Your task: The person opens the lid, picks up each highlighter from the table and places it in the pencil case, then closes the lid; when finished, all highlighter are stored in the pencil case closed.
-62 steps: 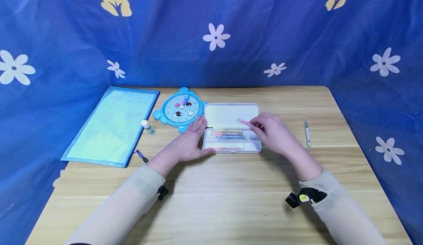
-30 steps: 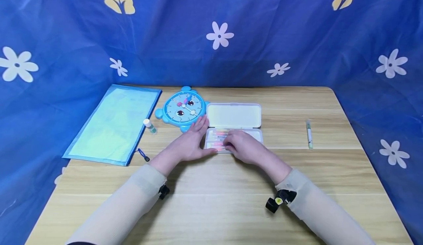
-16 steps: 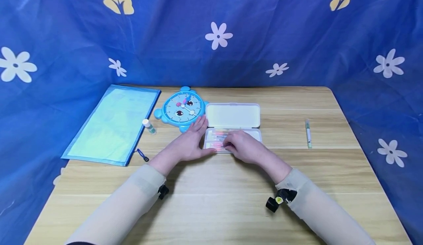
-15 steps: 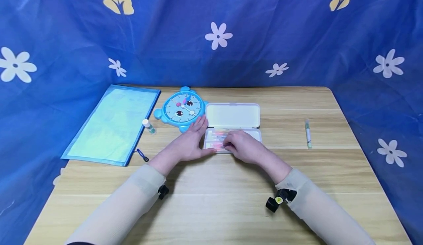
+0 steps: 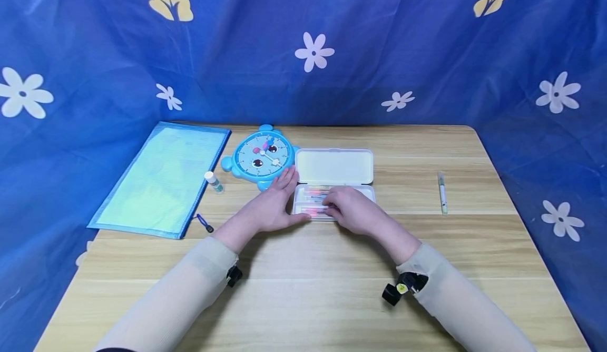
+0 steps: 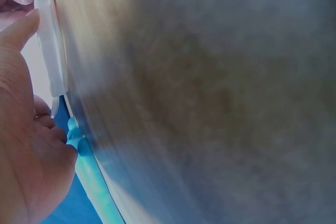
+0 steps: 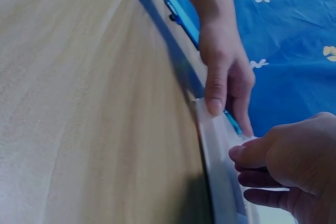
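A white pencil case (image 5: 334,166) lies with its lid folded back, and several pens (image 5: 315,189) are in its tray. My left hand (image 5: 270,204) rests at the case's left end, its fingers mostly straight. Its thumb touches the front rim (image 6: 48,40), as the left wrist view shows. My right hand (image 5: 353,209) reaches into the front compartment with bent fingers. A pink pen (image 5: 310,212) lies there, its right end hidden by the fingers. The right wrist view shows my right thumb and fingertips (image 7: 239,153) at the case, but not whether they pinch a pen.
A blue toy clock (image 5: 262,154) touches or nearly touches the case's left side. Farther left are a glue stick (image 5: 214,182), a blue mesh folder (image 5: 161,178) and its zip pull (image 5: 204,223). One green-and-white pen (image 5: 442,194) lies to the right on the wooden table (image 5: 322,299).
My right hand has brought a pink pen from above the lid down into the front compartment. Within the last half second it has shifted slightly right. My left hand has stayed put.
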A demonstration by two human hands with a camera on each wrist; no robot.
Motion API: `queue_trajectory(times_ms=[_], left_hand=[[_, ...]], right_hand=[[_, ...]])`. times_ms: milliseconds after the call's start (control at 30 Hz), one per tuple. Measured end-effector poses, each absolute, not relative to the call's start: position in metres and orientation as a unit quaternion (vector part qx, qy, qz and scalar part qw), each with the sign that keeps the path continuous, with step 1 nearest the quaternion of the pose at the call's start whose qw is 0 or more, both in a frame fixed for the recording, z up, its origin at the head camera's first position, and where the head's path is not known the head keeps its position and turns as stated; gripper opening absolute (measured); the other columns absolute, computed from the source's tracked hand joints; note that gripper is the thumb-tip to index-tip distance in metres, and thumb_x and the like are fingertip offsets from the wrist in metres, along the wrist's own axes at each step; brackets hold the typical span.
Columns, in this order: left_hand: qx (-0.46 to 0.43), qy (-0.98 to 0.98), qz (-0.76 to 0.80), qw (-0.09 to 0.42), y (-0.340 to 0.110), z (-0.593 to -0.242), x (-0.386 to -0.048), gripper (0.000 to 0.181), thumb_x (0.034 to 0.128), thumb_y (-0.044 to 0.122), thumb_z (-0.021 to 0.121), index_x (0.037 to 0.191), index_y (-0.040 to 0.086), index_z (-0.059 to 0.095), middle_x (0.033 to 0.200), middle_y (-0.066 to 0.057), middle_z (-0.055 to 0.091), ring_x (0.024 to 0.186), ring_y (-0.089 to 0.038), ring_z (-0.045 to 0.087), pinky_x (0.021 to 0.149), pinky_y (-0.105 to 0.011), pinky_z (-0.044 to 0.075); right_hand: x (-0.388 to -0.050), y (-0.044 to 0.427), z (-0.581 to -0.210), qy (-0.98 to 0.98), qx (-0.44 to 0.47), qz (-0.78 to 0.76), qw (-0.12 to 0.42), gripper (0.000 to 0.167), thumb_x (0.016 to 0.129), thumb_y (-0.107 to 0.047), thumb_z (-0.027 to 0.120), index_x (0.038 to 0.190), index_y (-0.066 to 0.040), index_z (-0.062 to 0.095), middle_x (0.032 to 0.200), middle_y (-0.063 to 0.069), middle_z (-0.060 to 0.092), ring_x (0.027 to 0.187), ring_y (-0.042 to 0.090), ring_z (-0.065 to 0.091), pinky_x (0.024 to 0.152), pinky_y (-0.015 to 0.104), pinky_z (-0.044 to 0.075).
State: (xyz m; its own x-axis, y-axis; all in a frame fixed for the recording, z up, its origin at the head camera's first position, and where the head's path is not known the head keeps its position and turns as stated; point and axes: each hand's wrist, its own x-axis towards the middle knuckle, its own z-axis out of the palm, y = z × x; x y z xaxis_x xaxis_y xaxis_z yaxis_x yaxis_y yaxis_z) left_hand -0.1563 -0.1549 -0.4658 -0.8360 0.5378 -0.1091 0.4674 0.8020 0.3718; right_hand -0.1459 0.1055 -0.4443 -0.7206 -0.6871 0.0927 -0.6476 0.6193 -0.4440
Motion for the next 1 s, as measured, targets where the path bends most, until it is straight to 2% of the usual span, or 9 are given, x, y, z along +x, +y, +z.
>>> queue_trajectory(times_ms=[233,467,733,1000], left_hand=[[0.264,0.943,0.172,0.106,-0.156,-0.466,-0.157,0.122,0.0905,0.07,0.07,0.167,-0.004,0.011,0.175,-0.02,-0.001,0.162,-0.034,0.001,0.13,-0.046,0.009],[0.266,0.943,0.168,0.11,-0.156,-0.469,-0.157,0.122,0.0908,0.071,0.07,0.167,-0.003,0.01,0.175,-0.019,-0.002,0.162,-0.033,0.001,0.13,-0.046,0.009],[0.268,0.942,0.171,0.109,-0.155,-0.467,-0.157,0.122,0.0906,0.07,0.071,0.167,-0.004,0.011,0.175,-0.019,-0.002,0.162,-0.034,0.001,0.13,-0.047,0.008],[0.265,0.943,0.167,0.111,-0.154,-0.467,-0.157,0.121,0.0909,0.071,0.069,0.167,-0.002,0.01,0.175,-0.018,-0.002,0.162,-0.033,0.0,0.13,-0.045,0.008]], right_hand=[[-0.148,0.124,-0.432,0.9,-0.352,-0.258,0.015,0.017,0.098,-0.007,0.075,0.113,0.0,0.079,0.105,0.008,0.075,0.101,0.025,0.071,0.096,0.045,0.057],[-0.15,0.156,-0.421,0.903,-0.314,-0.294,-0.017,0.02,0.099,-0.01,0.075,0.114,0.002,0.078,0.107,0.013,0.076,0.099,0.029,0.073,0.09,0.046,0.06],[-0.155,0.206,-0.418,0.919,-0.222,-0.323,-0.035,0.027,0.099,-0.012,0.074,0.12,0.004,0.075,0.117,0.017,0.074,0.102,0.034,0.07,0.088,0.052,0.059],[-0.157,0.261,-0.423,0.932,-0.127,-0.329,-0.085,0.027,0.098,-0.01,0.074,0.118,0.007,0.074,0.111,0.025,0.074,0.093,0.04,0.071,0.083,0.056,0.058]])
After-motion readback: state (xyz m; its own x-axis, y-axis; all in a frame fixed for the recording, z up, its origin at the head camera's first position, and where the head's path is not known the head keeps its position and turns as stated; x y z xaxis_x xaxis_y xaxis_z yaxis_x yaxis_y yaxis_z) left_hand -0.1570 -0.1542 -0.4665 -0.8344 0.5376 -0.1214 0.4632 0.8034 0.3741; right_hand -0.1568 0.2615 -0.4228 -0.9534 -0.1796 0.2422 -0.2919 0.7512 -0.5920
